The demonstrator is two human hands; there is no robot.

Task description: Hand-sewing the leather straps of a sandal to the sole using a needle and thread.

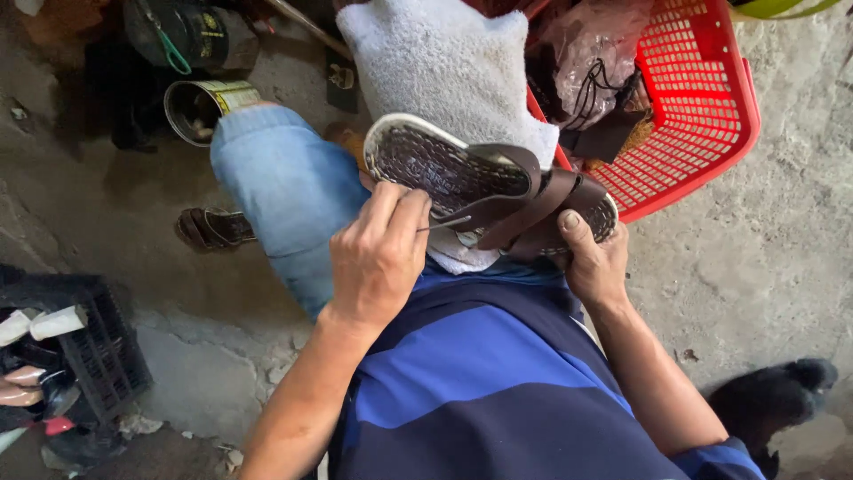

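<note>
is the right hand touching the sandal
Touching. The head view shows the right hand gripping the heel end of the sandal, thumb pressed on its brown strap.

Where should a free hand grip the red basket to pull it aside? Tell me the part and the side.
Grip the red basket by its thick rolled rim at the near right corner, coming from the right over bare floor. That edge is exposed; the left side is blocked by the sandal, the white towel and the right hand.
</note>
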